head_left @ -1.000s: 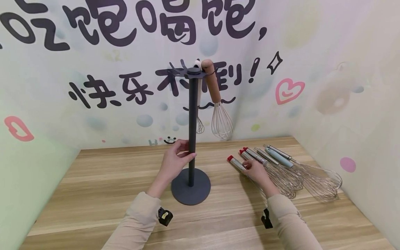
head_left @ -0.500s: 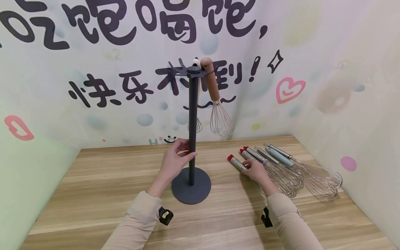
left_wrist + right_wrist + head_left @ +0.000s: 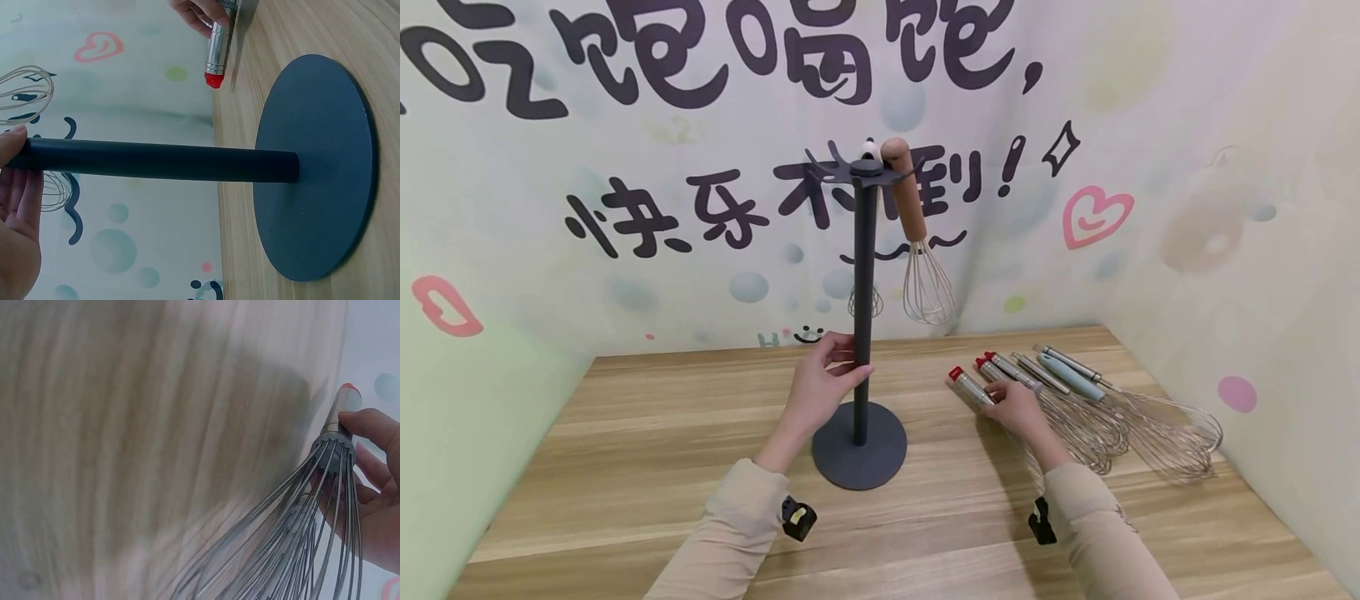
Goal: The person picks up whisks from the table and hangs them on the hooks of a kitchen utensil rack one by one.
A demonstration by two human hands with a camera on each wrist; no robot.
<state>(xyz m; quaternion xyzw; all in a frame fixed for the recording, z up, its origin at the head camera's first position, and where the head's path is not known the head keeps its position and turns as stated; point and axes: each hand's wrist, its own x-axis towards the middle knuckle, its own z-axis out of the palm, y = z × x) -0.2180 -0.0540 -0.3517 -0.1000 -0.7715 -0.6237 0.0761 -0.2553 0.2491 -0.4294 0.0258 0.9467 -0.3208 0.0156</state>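
Note:
My left hand (image 3: pixel 820 382) grips the pole of a dark grey rotating-style hook stand (image 3: pixel 863 283), thumb in front and fingers behind. The stand is upright on its round base (image 3: pixel 319 231). My right hand (image 3: pixel 1018 410) pinches a steel whisk (image 3: pixel 334 453) by its silver handle near the wires. The red tip (image 3: pixel 214 80) of that handle shows in the left wrist view, with a shadow beside it. From the stand's hooks hang a wooden-handled whisk (image 3: pixel 908 200) and, behind the pole, a pale-handled whisk (image 3: pixel 870 150) mostly hidden.
Right of my right hand lie several whisks side by side, among them red-tipped ones (image 3: pixel 1011 371) and a light blue-handled one (image 3: pixel 1070 377). The wooden table (image 3: pixel 662 467) meets a printed wall cloth (image 3: pixel 715 292) at the back and sides.
The held whisk's red tip has shifted slightly up and right. Both hanging whisks have swung a little to the left. My left hand stays on the pole.

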